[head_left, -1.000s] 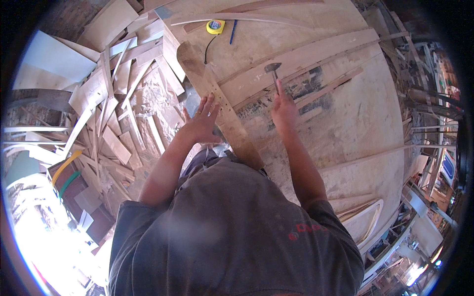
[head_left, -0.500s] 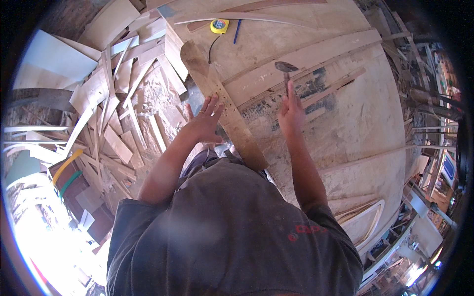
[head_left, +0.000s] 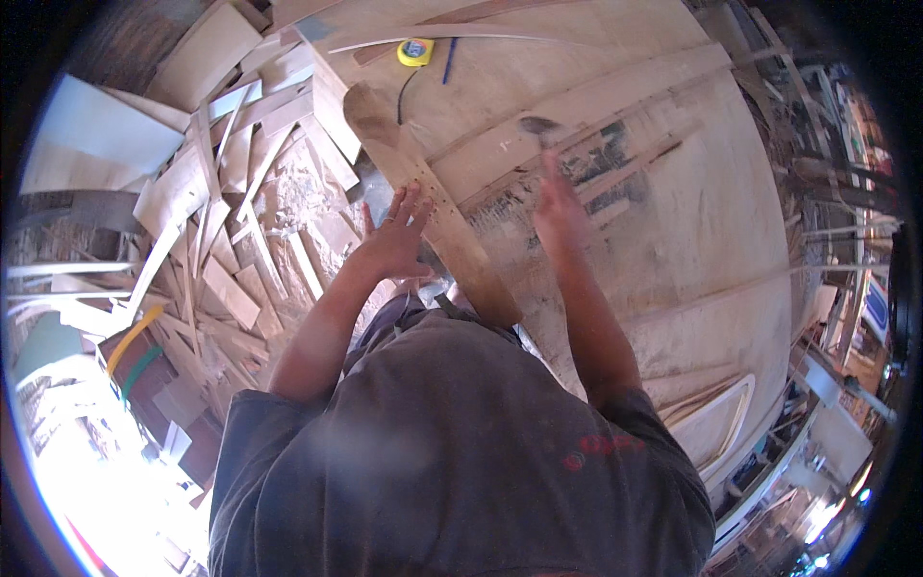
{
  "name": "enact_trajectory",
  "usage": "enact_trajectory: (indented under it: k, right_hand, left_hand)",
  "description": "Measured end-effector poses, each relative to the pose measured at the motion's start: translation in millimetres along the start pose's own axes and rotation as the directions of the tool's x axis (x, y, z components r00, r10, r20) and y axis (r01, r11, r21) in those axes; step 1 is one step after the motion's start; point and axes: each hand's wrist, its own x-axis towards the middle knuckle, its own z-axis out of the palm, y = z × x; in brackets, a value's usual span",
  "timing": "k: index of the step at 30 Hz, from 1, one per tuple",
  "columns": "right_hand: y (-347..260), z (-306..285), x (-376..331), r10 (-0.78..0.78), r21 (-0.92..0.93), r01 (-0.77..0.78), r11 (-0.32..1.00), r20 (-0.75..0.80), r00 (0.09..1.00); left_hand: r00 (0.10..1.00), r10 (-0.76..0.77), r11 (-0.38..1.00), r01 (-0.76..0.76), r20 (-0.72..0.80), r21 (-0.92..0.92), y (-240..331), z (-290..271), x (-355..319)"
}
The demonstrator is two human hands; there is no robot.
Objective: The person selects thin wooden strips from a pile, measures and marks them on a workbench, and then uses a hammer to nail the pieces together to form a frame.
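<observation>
The hammer (head_left: pixel 539 125) and the right hand (head_left: pixel 558 216) are smeared with motion blur now, more than half a second earlier. The right hand is closed around the hammer's handle, over the surface (head_left: pixel 711 221); whether the hammer head touches anything, one cannot tell. The left hand (head_left: pixel 389 245) keeps its earlier pose: open, fingers spread, fingertips resting on the long wooden board (head_left: pixel 444 216), grasping nothing. The board lies slantwise along the surface's left side, between the two hands, its near end by the person's shirt (head_left: pixel 461 442), just as before. The yellow tape measure (head_left: pixel 413 53) and slim blue pen (head_left: pixel 449 61) keep their places beyond its far end. Red lettering (head_left: pixel 611 444) marks the shirt, and the tape measure bears a small printed label, too small to read.
</observation>
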Motion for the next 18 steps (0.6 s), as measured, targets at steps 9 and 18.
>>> enact_trajectory:
  k: [9,18]
  right_hand:
    - [24,10,-24,0.195,0.026,-0.206,0.978,0.231,0.953]
    - [20,-17,-120,0.449,0.451,-0.44,0.776,0.095,0.889]
  left_hand:
    - [0.713,-0.41,0.732,-0.114,-0.568,-0.672,-6,71,20]
    - [0.894,-0.445,-0.36,-0.136,0.042,-0.923,1,81,59]
